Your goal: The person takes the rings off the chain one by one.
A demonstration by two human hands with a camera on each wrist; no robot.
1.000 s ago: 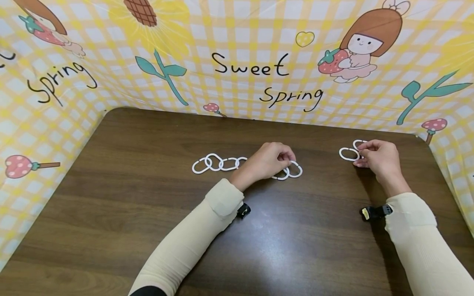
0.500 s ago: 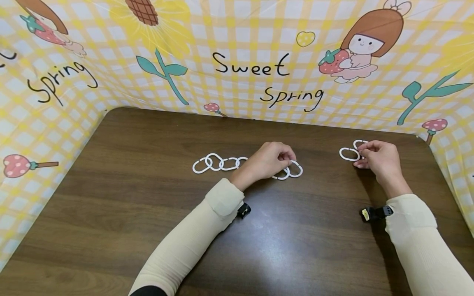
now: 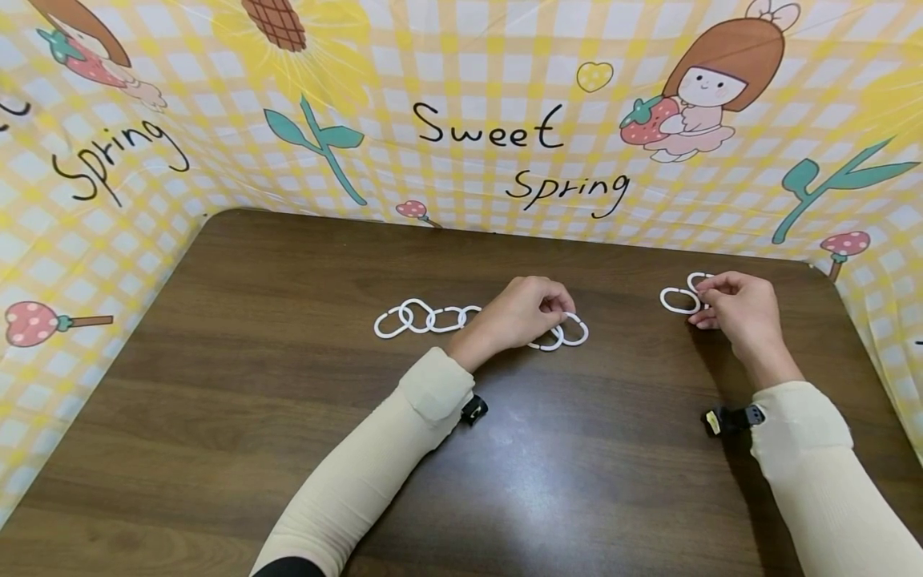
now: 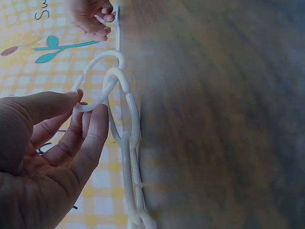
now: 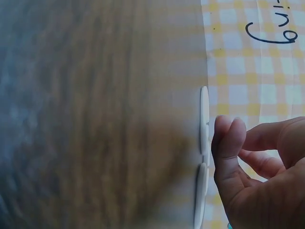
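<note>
In the frame's centre, my left grip [image 3: 521,311] pinches a white chain [image 3: 431,322], likely light, stiff, slick plastic, best taken by a link's side; at right, my right grip [image 3: 739,308] meets two rings [image 3: 678,312], hold unclear

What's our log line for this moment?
left hand: pinching white chain; right hand: at white links, grip unclear; surface: brown table

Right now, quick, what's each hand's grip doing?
Left hand: closed, pinching a white chain link.
Right hand: curled at two white links; whether it holds one can't be told.
</note>
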